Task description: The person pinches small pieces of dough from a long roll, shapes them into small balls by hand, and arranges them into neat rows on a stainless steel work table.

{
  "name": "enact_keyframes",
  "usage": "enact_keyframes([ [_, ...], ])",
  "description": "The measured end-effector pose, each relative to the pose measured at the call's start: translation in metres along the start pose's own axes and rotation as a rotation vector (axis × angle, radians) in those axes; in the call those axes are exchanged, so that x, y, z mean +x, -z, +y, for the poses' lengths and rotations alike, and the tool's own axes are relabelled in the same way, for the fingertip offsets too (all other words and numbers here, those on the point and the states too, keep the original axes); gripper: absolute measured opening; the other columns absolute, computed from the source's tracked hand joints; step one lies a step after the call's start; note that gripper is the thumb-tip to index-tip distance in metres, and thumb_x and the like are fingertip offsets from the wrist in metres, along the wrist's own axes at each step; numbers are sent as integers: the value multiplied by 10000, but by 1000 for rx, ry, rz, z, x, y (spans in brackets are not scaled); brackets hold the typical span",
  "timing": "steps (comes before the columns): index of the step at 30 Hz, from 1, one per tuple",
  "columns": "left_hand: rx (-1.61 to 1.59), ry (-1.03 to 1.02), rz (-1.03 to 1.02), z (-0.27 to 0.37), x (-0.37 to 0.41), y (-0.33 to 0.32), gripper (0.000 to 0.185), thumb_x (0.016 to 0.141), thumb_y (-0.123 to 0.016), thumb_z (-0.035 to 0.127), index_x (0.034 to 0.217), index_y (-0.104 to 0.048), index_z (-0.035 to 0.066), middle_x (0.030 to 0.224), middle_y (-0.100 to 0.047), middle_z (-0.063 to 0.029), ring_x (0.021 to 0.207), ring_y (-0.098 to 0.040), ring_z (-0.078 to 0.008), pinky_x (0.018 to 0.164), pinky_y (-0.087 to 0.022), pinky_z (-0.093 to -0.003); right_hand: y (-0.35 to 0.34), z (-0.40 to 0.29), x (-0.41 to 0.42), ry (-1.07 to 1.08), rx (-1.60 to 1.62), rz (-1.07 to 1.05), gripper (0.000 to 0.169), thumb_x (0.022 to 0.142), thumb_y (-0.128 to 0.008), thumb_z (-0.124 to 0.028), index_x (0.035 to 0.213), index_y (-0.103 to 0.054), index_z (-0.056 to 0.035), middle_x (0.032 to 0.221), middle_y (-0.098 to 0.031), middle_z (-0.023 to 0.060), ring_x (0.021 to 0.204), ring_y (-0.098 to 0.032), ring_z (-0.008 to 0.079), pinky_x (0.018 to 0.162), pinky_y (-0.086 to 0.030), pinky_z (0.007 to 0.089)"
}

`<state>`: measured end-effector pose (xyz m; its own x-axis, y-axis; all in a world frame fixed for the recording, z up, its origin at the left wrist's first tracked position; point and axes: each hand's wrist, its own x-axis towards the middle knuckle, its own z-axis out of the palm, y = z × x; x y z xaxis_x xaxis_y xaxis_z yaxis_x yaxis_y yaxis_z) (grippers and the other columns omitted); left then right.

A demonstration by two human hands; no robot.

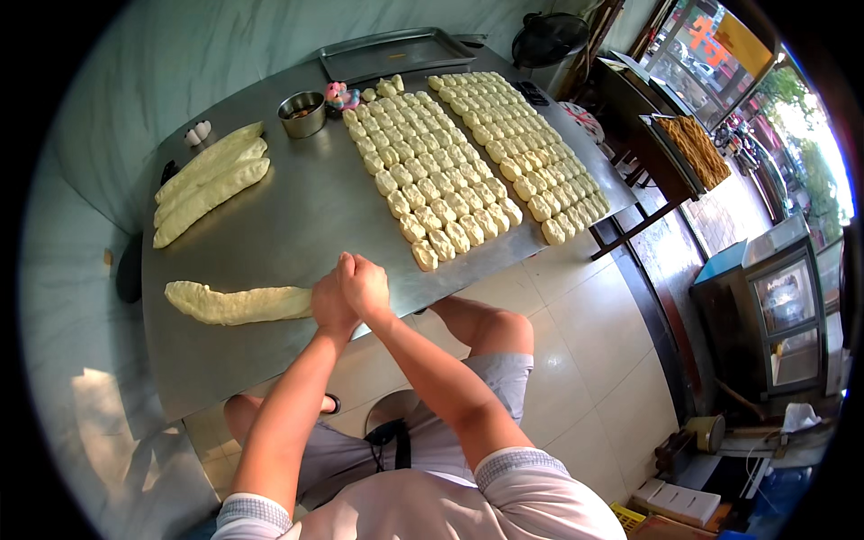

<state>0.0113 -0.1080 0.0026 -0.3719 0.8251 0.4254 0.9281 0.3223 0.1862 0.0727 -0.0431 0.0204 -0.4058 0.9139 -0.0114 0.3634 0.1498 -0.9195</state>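
Note:
A long rope of dough [236, 305] lies on the metal table [304, 196] right in front of me. My left hand [332, 302] is closed around its right end. Pressed against that hand is my right hand [365, 285], its fingers curled; whether dough is inside it is hidden. Three thicker dough strips [212, 175] lie side by side at the table's left. Toward the right, many small dough pieces [432, 172] sit in close rows, and a second block of dough pieces [520, 145] runs parallel along the table's right side.
A metal bowl [302, 116] stands at the back beside a pink and blue toy-like object [342, 96]. Behind them is a metal baking tray [398, 54]. My knees reach the table's front edge. A glass-fronted cabinet [786, 310] stands at the right.

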Motion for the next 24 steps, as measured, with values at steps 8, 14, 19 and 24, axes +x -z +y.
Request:
enact_keyframes([
  [8, -27, 76, -85, 2, 7, -9, 187, 926, -696, 285, 1001, -656, 119, 819, -768, -99, 721, -764, -343, 647, -607, -474, 7, -9, 11, -71, -195, -2, 408, 1044, -626, -389, 944, -814, -41, 920, -785, 248, 907, -763, 476, 866, -621, 534],
  [14, -16, 64, -186, 4, 12, -17, 154, 928, -692, 278, 952, -672, 127, 825, -783, -113, 736, -772, -356, 678, -616, -485, 22, 0, 15, -61, -303, -19, 361, 1007, -654, -363, 973, -831, -51, 932, -793, 246, 899, -767, 459, 853, -629, 532],
  [19, -114, 103, -167, -6, 16, -17, 200, 921, -702, 278, 982, -651, 95, 878, -776, -157, 824, -769, -400, 730, -609, -515, 78, -46, -35, 122, 182, -525, 274, 972, -754, -299, 991, -827, -35, 830, -781, 143, 715, -706, 206, 679, -579, 381],
  [24, -213, 86, -115, -3, 17, 5, 559, 888, -818, 420, 1289, -619, 86, 1138, -747, -150, 1133, -707, -365, 1077, -515, -539, 157, -35, -60, 169, 209, -431, 255, 1042, -723, -178, 1231, -786, -18, 821, -699, -32, 737, -609, 62, 635, -495, 284],
])
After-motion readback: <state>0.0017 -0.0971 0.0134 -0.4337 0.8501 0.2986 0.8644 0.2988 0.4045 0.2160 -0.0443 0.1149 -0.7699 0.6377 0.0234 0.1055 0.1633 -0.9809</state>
